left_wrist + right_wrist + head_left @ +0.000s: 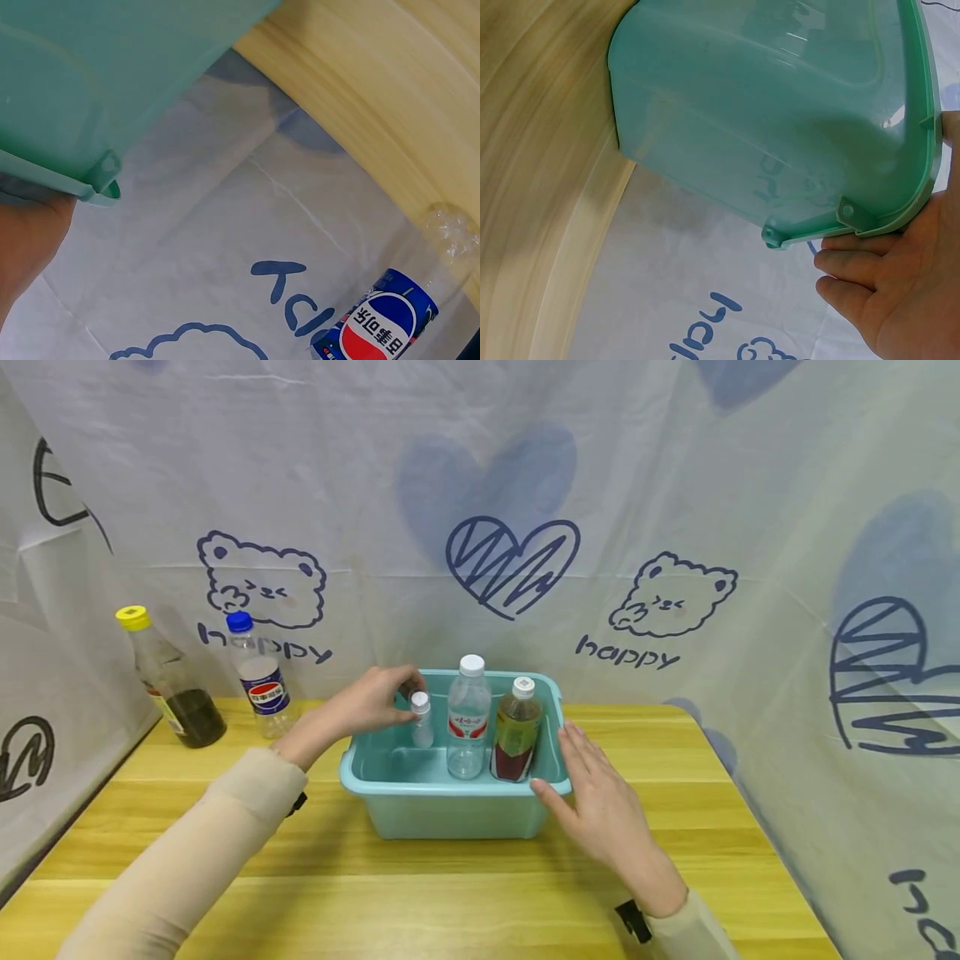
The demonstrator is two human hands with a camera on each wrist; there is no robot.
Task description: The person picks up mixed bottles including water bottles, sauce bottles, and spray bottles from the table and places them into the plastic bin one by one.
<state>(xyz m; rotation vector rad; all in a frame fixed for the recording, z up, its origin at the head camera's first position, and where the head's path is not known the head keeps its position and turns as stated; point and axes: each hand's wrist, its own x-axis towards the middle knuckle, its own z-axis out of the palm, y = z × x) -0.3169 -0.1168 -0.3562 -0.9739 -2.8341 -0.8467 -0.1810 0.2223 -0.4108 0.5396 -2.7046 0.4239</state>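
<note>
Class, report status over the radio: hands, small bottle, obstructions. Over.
Left hand pinches small bottle inside tub. Right hand against tub's right rim. Clear bottle close by on right; nothing seen blocking.

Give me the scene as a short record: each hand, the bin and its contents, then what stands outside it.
Left hand: pinches small bottle near its white cap
Right hand: fingers extended, touching right end of bin
Bin: teal, on table
In bin: red-label bottle, green-label bottle, both white-capped; small bottle left of them
Small bottle touching bin floor: cannot tell
Outside, left of bin: yellow-capped bottle with dark liquid, blue-capped bottle
</note>
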